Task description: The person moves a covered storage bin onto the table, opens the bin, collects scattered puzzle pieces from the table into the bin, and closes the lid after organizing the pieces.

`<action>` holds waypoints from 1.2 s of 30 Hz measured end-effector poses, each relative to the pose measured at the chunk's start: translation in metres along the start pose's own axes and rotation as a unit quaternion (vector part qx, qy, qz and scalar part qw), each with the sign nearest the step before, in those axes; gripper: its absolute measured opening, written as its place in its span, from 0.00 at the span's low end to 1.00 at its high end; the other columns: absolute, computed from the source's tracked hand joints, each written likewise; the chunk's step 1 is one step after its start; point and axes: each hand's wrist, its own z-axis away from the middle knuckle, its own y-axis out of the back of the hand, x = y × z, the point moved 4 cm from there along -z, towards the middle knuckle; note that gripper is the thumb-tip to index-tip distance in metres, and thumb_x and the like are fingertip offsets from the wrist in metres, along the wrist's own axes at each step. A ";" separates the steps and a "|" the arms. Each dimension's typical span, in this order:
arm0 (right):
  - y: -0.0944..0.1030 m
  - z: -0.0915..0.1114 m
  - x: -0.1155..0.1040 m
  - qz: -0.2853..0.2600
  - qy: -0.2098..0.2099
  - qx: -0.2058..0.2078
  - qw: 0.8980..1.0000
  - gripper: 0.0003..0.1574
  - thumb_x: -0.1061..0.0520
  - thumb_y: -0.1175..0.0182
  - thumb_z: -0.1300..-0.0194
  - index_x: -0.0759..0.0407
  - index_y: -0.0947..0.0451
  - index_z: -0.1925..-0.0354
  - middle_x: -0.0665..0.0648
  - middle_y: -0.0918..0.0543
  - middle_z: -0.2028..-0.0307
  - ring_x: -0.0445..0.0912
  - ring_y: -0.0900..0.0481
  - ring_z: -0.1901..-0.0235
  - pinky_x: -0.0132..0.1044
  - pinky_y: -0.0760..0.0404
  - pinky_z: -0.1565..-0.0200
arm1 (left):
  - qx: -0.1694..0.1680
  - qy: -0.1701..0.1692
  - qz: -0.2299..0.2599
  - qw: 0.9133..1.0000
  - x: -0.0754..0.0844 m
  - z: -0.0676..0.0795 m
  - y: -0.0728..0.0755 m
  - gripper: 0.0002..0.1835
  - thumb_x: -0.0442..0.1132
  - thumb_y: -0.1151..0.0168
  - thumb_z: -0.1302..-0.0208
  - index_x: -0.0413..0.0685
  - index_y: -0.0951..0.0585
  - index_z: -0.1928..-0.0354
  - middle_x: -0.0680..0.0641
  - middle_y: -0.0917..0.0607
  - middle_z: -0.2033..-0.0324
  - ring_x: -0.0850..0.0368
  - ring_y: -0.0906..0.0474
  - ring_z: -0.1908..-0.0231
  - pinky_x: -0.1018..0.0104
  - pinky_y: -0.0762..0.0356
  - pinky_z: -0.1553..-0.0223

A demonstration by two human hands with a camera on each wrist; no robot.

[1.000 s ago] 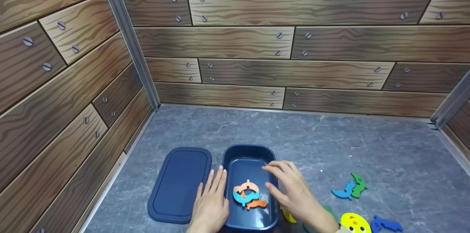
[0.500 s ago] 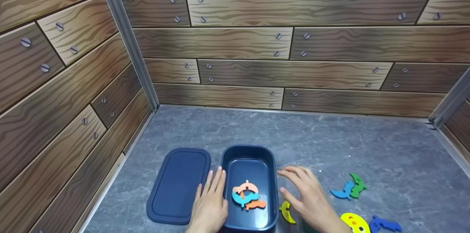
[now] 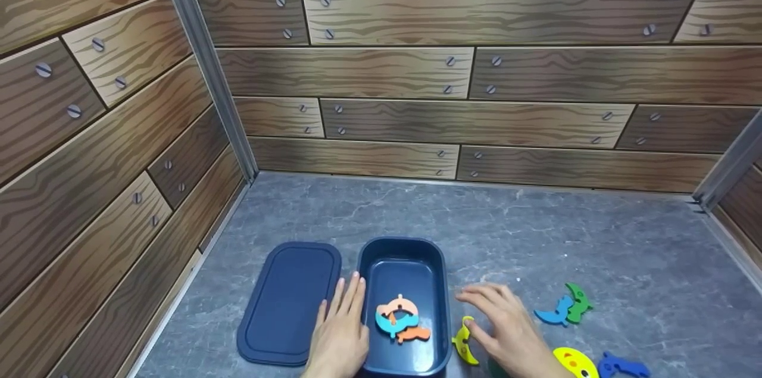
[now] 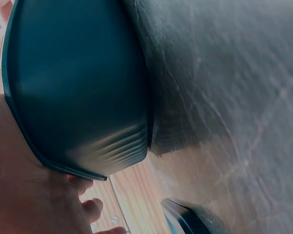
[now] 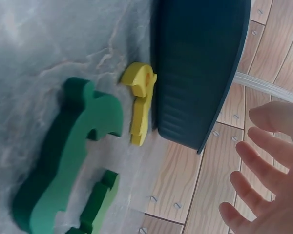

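Note:
My left hand (image 3: 340,333), fingers straight, lies along the left side of a dark blue box (image 3: 403,249), fingertips right at its rim. Inside the box are peach (image 3: 400,305), turquoise (image 3: 388,325) and orange (image 3: 415,334) toy pieces. My right hand (image 3: 507,325), fingers loosely bent and holding nothing, is raised over the table to the right of the box. Closest to its thumb in the head view is a yellow crescent-shaped piece (image 3: 464,348) beside the box wall. A dark green animal-like piece (image 5: 73,156) shows in the right wrist view, mostly hidden beneath the hand from above.
Left of the box lies its flat blue lid (image 3: 290,303). Farther right are a light blue piece (image 3: 556,312) and a green crescent piece (image 3: 578,305) side by side. Near the front sit a yellow smiling round piece (image 3: 574,361) and a dark blue piece (image 3: 622,365). Wood-patterned walls enclose the table.
From above the box's right rim, my right hand has moved right and slightly nearer, uncovering the yellow crescent piece. My left hand stays in place beside the box.

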 end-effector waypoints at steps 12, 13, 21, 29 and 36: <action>-0.017 0.005 0.015 -0.008 0.025 -0.119 0.993 0.27 0.56 0.36 0.44 0.37 0.25 0.45 0.38 0.27 0.48 0.42 0.32 0.50 0.51 0.29 0.55 | 0.002 -0.001 -0.001 1.000 0.000 0.001 0.000 0.37 0.40 0.50 0.36 0.56 0.51 0.26 0.58 0.57 0.28 0.52 0.63 0.29 0.38 0.58 0.35; -0.019 0.005 0.016 -0.011 0.026 -0.130 0.991 0.27 0.56 0.36 0.43 0.37 0.25 0.45 0.38 0.27 0.48 0.42 0.32 0.50 0.51 0.29 0.55 | 0.001 -0.001 -0.002 1.000 0.000 0.001 0.000 0.37 0.40 0.50 0.36 0.56 0.51 0.26 0.58 0.57 0.28 0.52 0.63 0.29 0.38 0.58 0.35; -0.032 0.004 0.025 -0.015 0.026 -0.181 0.983 0.27 0.60 0.38 0.44 0.37 0.23 0.48 0.37 0.26 0.51 0.43 0.32 0.52 0.51 0.31 0.57 | 0.005 -0.003 -0.003 1.000 0.000 0.000 -0.001 0.36 0.40 0.51 0.35 0.55 0.51 0.26 0.58 0.57 0.28 0.53 0.64 0.29 0.39 0.58 0.35; -0.042 0.001 0.026 0.010 0.046 -0.201 0.978 0.24 0.62 0.41 0.45 0.37 0.21 0.53 0.39 0.24 0.52 0.45 0.31 0.52 0.54 0.31 0.56 | 0.000 0.002 0.000 1.000 0.000 0.001 -0.001 0.36 0.40 0.52 0.35 0.56 0.51 0.26 0.58 0.57 0.28 0.53 0.64 0.29 0.39 0.59 0.35; -0.045 0.000 0.029 0.025 0.043 -0.210 0.977 0.21 0.61 0.41 0.44 0.36 0.20 0.56 0.39 0.23 0.56 0.45 0.30 0.53 0.57 0.31 0.56 | -0.001 0.004 -0.001 1.000 0.000 0.001 -0.001 0.37 0.40 0.51 0.35 0.56 0.51 0.26 0.58 0.58 0.28 0.52 0.65 0.29 0.39 0.59 0.34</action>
